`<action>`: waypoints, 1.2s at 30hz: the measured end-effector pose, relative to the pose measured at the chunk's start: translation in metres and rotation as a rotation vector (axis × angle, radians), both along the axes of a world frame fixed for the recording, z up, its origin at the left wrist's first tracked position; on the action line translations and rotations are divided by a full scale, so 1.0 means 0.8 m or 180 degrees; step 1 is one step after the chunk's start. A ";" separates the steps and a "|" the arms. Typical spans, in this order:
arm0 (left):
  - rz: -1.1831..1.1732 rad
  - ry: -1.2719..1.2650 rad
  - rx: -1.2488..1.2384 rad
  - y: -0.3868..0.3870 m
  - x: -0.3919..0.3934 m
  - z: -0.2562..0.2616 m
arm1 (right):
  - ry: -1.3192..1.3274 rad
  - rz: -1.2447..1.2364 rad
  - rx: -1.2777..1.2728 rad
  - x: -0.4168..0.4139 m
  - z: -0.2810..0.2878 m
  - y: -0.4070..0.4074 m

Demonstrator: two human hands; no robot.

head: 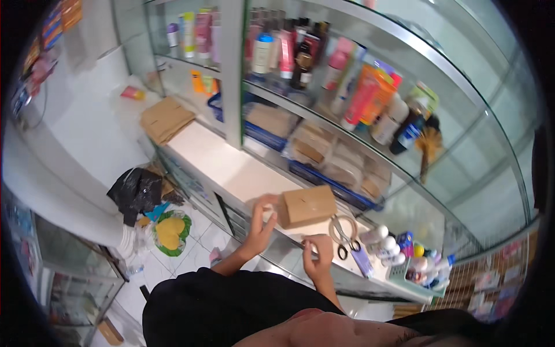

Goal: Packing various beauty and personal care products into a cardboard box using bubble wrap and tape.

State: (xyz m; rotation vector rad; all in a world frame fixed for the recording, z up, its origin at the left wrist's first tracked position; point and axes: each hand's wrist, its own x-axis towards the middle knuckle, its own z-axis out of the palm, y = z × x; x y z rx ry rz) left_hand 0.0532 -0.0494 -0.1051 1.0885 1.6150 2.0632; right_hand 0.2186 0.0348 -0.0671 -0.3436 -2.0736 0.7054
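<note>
A small brown cardboard box (pixel 308 206) rests on the white counter (pixel 217 149) in front of me. My left hand (pixel 261 225) is raised at the box's left end, its fingers apart and holding nothing I can see. Nearer to me, just below the box, my right hand (pixel 318 256) has its fingers curled in; whether something small is pinched there is too blurred to tell. Right of the box lie a roll of tape (pixel 333 230) and scissors (pixel 344 239), overlapping each other. A purple package (pixel 362 260) is beside the scissors' black handles.
White bottles (pixel 379 243) and a pale green basket (pixel 396 274) of small containers stand at the right. Folded brown paper (pixel 167 119) lies at the far left. Glass shelves hold bottles and tubes (pixel 366 99) above blue trays (pixel 336 186). A black plastic bag (pixel 136 191) sits on the floor.
</note>
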 end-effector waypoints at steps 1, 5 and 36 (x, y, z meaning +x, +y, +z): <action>-0.0093 0.0043 0.0087 -0.009 -0.006 0.003 | -0.0199 0.0236 -0.0116 -0.012 0.002 -0.008; -0.1031 0.0050 -0.0211 -0.056 -0.041 0.022 | -0.0538 0.1143 0.0025 -0.081 -0.017 -0.032; 0.0479 -0.1009 -0.1747 -0.402 -0.323 -0.010 | -0.2440 0.4415 -0.0807 -0.526 -0.048 -0.283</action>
